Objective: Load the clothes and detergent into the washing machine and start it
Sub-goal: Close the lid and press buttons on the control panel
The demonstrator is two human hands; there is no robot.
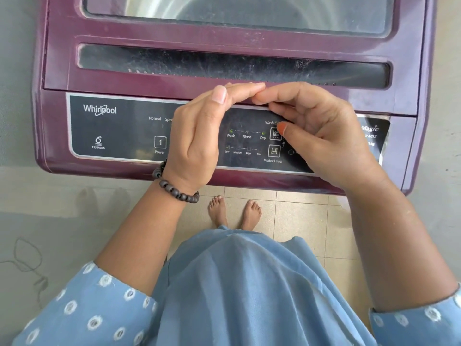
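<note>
Maroon top-load washing machine, glass lid closed, dark control panel nearest

Tiled floor under washing machine, bare feet

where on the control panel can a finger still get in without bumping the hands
The control panel is bare at its left end, from the Whirlpool logo across to the Power button. The middle is crowded: the left hand and right hand hang over it at the lid edge, leaving only the Wash/Rinse/Dry lights between them.
</note>
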